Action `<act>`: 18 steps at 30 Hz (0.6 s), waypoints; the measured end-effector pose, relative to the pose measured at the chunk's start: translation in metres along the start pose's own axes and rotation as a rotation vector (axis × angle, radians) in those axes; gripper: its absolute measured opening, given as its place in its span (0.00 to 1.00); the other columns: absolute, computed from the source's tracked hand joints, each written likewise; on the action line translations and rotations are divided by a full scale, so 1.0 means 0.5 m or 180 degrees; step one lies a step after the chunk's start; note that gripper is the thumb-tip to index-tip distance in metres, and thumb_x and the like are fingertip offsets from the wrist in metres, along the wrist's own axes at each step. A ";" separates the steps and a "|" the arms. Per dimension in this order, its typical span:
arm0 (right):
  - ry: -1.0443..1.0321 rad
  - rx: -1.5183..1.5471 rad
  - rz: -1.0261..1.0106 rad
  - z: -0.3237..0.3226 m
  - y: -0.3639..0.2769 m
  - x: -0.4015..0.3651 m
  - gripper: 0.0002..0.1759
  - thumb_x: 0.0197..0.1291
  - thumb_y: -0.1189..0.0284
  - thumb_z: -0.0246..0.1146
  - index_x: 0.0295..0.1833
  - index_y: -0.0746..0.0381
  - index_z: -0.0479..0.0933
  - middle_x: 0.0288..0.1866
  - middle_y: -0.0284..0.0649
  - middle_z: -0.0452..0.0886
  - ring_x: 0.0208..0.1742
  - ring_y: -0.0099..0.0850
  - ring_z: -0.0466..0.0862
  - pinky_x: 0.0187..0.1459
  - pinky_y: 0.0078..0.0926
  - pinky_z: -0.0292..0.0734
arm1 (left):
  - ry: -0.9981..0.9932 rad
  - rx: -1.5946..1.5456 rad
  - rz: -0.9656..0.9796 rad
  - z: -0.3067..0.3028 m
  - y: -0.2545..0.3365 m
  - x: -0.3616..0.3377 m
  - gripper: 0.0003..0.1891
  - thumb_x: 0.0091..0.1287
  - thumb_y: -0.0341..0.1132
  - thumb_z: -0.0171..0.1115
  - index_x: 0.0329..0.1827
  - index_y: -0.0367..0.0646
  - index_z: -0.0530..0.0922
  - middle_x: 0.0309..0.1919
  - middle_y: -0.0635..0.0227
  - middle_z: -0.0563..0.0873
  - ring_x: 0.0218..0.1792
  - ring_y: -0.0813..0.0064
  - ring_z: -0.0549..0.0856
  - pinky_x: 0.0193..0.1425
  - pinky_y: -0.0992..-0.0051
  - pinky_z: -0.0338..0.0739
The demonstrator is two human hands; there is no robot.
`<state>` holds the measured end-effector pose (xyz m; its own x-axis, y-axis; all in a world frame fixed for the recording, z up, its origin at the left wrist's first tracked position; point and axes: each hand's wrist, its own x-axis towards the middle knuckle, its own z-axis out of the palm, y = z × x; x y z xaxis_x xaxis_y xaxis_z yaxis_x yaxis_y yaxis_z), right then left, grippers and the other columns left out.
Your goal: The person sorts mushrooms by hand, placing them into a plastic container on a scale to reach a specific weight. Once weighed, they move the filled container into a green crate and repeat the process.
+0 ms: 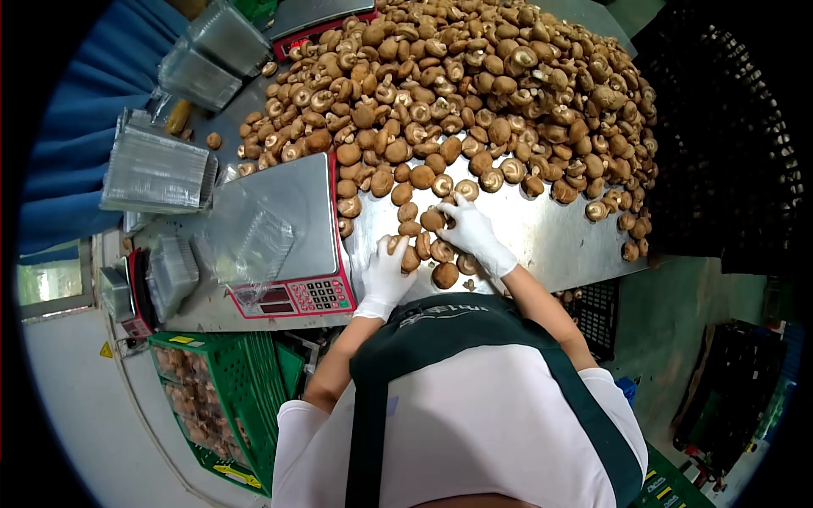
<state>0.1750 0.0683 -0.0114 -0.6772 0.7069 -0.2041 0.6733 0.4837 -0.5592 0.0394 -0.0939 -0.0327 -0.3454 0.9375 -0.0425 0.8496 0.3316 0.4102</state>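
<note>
From my head's view, one brown mushroom (411, 261) sits in the curled grasp of my gloved left hand (384, 278); another mushroom (433, 221) touches my right hand's (476, 234) fingertips, though I cannot tell whether they grip. Both forearms reach forward, hands angled inward, over a shiny metal table (542, 230), a scale (279, 222) to the left.

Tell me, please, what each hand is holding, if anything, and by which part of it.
The right hand touches one mushroom at its cap; the left hand touches another mushroom at its cap. Whether either is gripped cannot be told.
</note>
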 end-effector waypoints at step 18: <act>0.0752 0.1966 0.0603 -0.022 0.021 -0.079 0.20 0.43 0.75 0.71 0.45 0.64 0.76 0.46 0.36 0.79 0.45 0.26 0.79 0.48 0.23 0.75 | 0.0046 -0.0325 0.0188 -0.021 -0.015 0.001 0.26 0.45 0.43 0.68 0.51 0.55 0.75 0.49 0.58 0.72 0.44 0.56 0.80 0.40 0.62 0.79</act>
<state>0.2122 0.0512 -0.0002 -0.4345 0.8777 -0.2020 0.4338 0.0074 -0.9010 0.0287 -0.0971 -0.0263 -0.3022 0.9532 -0.0027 0.8239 0.2626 0.5022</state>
